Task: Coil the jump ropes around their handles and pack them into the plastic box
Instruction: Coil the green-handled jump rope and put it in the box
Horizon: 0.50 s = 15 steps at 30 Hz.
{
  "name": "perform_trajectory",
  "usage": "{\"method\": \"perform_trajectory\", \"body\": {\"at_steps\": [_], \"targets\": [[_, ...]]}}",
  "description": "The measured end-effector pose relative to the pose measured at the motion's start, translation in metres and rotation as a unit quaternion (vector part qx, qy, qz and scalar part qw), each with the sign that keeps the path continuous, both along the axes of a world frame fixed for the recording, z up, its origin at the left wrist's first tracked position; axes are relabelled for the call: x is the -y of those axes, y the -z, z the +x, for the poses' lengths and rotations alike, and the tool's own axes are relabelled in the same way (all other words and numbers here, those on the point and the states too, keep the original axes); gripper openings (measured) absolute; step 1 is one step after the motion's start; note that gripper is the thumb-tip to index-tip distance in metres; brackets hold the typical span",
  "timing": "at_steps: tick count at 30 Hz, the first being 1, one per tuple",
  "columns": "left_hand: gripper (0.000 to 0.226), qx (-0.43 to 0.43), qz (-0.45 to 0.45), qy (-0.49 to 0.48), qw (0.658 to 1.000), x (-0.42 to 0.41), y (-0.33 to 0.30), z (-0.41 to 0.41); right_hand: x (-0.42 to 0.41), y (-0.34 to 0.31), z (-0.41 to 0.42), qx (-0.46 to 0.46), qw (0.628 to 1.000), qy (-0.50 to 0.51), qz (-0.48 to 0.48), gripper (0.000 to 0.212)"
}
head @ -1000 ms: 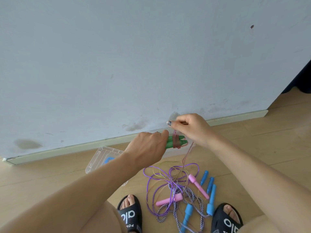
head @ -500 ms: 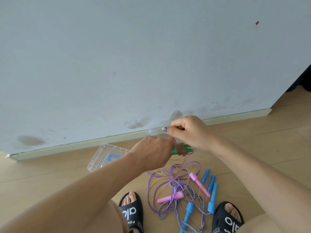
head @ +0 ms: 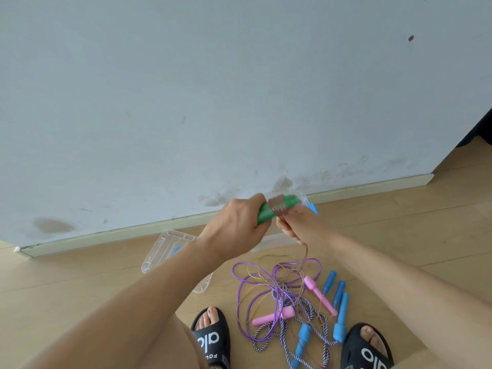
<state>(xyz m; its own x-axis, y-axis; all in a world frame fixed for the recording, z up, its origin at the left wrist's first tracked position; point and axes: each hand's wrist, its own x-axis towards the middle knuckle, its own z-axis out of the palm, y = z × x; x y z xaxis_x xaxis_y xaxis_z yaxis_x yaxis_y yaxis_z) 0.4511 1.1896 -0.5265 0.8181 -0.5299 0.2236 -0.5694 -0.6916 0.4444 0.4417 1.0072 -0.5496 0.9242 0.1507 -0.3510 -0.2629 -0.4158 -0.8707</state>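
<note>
Green handles (head: 277, 207) held paired in left hand (head: 239, 226), fist wrapped round their near-left end; long axis runs left-near to right-far, free ends toward the wall; right hand (head: 295, 225) sits just right of and below the bundle, pinching thin cord (head: 304, 251) that trails down to the pile on the floor; a few turns already on mid-handle; right hand is the winding one, next turn likely passes over the far side; plastic box (head: 159, 251) lies on the floor left of and below the grip, partly behind the left forearm; pink handles (head: 316, 291) and blue handles (head: 339, 291) loose near the feet
</note>
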Motion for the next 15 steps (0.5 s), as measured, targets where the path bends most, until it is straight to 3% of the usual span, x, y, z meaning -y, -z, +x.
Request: {"method": "perform_trajectory", "body": {"at_steps": [3,6,9,15], "targets": [[0.021,-0.053,0.052,-0.078,0.994,-0.006,0.008,0.013,-0.01,0.011,-0.018,0.057,0.997,0.041,-0.01,0.058],[0.018,-0.072,0.128,-0.086,0.985,-0.008,0.013,0.018,-0.023,0.009,-0.038,0.119,0.988,0.023,-0.095,0.054],[0.013,-0.042,0.227,-0.072,0.97,-0.01,0.014,0.02,-0.032,0.003,-0.056,0.213,0.947,-0.062,-0.231,0.049],[0.007,0.036,0.347,0.003,0.937,-0.01,0.013,0.014,-0.02,-0.033,-0.031,0.312,0.904,-0.044,-0.289,0.048]]}}
